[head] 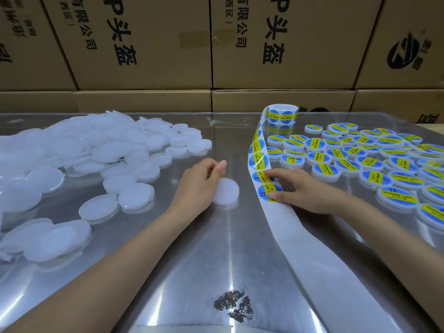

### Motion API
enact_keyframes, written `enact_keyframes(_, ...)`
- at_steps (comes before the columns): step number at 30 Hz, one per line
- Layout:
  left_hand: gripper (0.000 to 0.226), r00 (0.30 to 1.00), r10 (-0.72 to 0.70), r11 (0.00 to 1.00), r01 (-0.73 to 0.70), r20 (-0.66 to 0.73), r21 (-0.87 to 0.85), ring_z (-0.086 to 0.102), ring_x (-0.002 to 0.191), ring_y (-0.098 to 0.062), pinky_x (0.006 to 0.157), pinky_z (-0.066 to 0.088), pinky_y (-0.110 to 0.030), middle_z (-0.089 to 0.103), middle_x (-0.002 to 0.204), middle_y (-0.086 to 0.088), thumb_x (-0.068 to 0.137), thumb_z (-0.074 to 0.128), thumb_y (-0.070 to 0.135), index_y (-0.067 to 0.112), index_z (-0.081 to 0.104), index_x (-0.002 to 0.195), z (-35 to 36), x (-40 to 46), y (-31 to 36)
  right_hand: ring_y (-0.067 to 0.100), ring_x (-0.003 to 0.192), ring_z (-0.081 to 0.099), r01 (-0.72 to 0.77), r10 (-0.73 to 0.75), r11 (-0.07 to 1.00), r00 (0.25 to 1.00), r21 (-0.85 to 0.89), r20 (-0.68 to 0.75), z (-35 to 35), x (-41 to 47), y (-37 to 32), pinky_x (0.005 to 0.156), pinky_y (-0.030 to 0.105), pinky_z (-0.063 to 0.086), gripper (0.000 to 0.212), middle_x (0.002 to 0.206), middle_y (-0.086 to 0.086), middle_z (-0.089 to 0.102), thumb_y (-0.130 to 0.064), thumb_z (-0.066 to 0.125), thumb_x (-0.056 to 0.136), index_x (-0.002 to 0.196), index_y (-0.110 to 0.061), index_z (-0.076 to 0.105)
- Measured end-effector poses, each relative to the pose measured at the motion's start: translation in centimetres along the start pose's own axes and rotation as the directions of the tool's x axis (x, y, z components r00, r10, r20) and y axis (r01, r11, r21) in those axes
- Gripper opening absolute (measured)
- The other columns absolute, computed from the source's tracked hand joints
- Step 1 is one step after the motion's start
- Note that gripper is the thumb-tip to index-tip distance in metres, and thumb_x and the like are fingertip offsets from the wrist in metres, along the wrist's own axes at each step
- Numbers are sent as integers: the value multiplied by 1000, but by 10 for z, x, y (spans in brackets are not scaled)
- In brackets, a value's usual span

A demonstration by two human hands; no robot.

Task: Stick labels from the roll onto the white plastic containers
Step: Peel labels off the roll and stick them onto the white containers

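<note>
The landmark here is the long white backing strip [283,212] that unwinds from the small roll of blue-and-yellow round labels [283,114] and runs down the middle of the shiny metal table [192,272] toward the person.

To the right of the strip lies a broad spread of round white plastic containers already wearing blue-and-yellow labels [360,159], several dozen by the look of it. To the left of the strip sits a large loose heap of bare white plastic containers [84,159], at least as many again, so I judge the job somewhere around half done.

One blank white round container [225,191] sits just left of the strip, under the left hand [199,183], whose curled fingers appear to hold it by the edge, though the grip itself is partly hidden. The right hand [302,191] rests on the strip, its fingertips pressing on the last two labels as if to peel one; whether a label is already lifted I cannot tell.

Behind the roll stands a wall of brown cardboard cartons with black printing [216,44]. Near the strip's lower end a dark scuffed patch [233,305] marks the table. Nothing blocks the path between strip and blank container; the empty backing trailing over the table edge could snag the right forearm.
</note>
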State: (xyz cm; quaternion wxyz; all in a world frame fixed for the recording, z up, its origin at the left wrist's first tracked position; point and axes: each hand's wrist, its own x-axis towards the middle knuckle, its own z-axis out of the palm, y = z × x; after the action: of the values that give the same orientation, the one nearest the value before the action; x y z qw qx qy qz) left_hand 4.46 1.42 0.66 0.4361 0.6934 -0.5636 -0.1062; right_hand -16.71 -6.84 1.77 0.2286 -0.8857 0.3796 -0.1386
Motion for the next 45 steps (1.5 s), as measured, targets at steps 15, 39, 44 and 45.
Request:
enact_keyframes(15,61,869,320,893,-410,376,187,34,129,-4,100,22,-12,43,143,10,89,55,49,24,38,142,13,-11,6,7,110,55,92,-103,994,970,-59,-221,9,-2,-10,89,36,46,30,111,-9,65,-27,71,81,108,-34,58)
enact_keyframes(39,72,847,290,884,-415,446,214,39,125,2,106,30,-26,46,137,21,72,56,72,34,46,132,2,-11,11,31,94,61,176,177,656,910,734,-376,-4,-8,-41,83,33,41,39,98,10,72,-43,49,91,63,-16,57)
enact_keyframes(44,76,928,195,834,-328,318,445,46,117,-10,98,40,-33,48,125,12,64,61,75,29,50,123,-16,-2,6,7,85,57,147,204,599,923,787,-327,-3,-8,-34,85,29,43,12,81,-13,65,-23,63,87,75,-23,63)
enact_keyframes(45,74,946,133,834,-269,297,483,48,112,-11,95,42,-34,50,119,11,61,60,78,28,52,116,-19,0,4,5,86,58,149,202,604,922,783,-331,-4,-8,-32,86,30,44,11,78,-16,65,-22,64,86,75,-24,65)
